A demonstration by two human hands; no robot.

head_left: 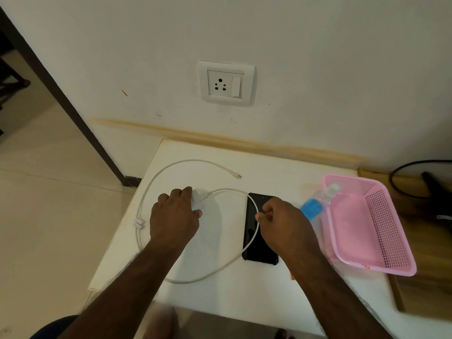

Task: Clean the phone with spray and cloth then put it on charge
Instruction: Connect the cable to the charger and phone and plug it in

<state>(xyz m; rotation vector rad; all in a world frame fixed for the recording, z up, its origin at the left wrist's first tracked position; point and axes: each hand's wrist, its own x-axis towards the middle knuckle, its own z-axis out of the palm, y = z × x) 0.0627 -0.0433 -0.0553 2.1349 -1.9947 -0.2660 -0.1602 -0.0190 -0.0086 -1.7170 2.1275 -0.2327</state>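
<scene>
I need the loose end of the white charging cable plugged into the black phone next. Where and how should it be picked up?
Pinch the small metal-tipped connector of the white charging cable by its short white collar, coming from above. It lies flat on the white table, free of other things, tip pointing right. The black phone lies nearer the person.

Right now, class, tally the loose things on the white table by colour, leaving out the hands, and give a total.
White: 2, charger plug and cable
Black: 1, phone
Pink: 1, basket
Blue: 1, spray bottle
Total: 5
</scene>
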